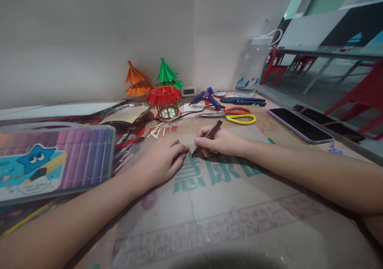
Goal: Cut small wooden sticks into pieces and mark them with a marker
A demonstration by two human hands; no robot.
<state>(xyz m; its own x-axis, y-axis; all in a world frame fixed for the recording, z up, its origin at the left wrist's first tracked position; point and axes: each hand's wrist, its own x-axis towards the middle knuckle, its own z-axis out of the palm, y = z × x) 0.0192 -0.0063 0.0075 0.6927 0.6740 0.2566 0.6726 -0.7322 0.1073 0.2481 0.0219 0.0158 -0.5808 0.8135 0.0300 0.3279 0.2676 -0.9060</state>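
1. While the left hand [160, 161] lies flat at frame centre, fingers pinning a small brown cardboard piece [184, 146], marking looks underway.
2. Just right, the right hand [220, 141] grips a dark brown marker pen [208, 137], tip touching that piece.
3. Finishing the line probably needs steady pressure.

At my twelve o'clock a red pavilion [164, 98]; orange [136, 81] and green [167, 74] umbrellas behind; yellow-handled scissors [236, 118] at one.

Dim indoor light, brighter at upper right, soft shadows — wide-angle bending at edges, slight blur
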